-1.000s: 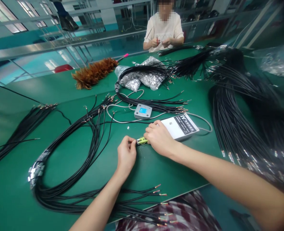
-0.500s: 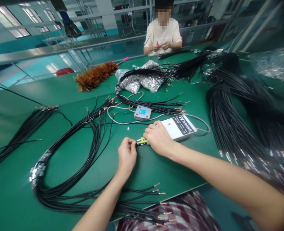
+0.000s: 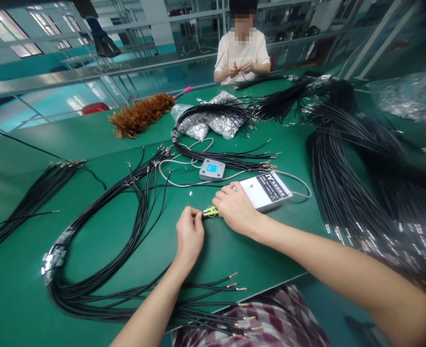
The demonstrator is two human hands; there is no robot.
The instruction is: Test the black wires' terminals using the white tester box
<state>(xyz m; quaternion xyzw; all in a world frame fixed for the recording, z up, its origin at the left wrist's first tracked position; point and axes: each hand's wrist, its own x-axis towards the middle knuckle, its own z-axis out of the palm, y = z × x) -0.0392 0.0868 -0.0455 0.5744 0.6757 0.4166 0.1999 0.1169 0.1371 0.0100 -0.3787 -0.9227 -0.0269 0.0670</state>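
My left hand point(image 3: 190, 230) is closed in a pinch on the end of a black cable, whose tip is mostly covered by the fingers. Against those fingertips is the nose of a small yellow-green pliers-like tool point(image 3: 210, 211). My right hand point(image 3: 233, 207) is closed around the tool's other end and hides most of it. Just behind the right hand lies a white box point(image 3: 252, 193) with a black label. A looped bundle of black cables point(image 3: 100, 202), bound with silvery pieces at its bend, curves around to the left; stripped ends point(image 3: 240, 332) point toward the table's front edge.
A grey display unit point(image 3: 212, 168) with a lit screen sits beyond my hands. Behind it are bags of metal parts point(image 3: 225, 115) and a brown feather duster point(image 3: 140, 115). More cable bundles point(image 3: 336, 178) cover the right side. Across the green table point(image 3: 242, 255) sits a co-worker point(image 3: 242, 53).
The whole view has shifted slightly to the left. Both hands keep the same hold on the cable and the tool, with hardly any movement.
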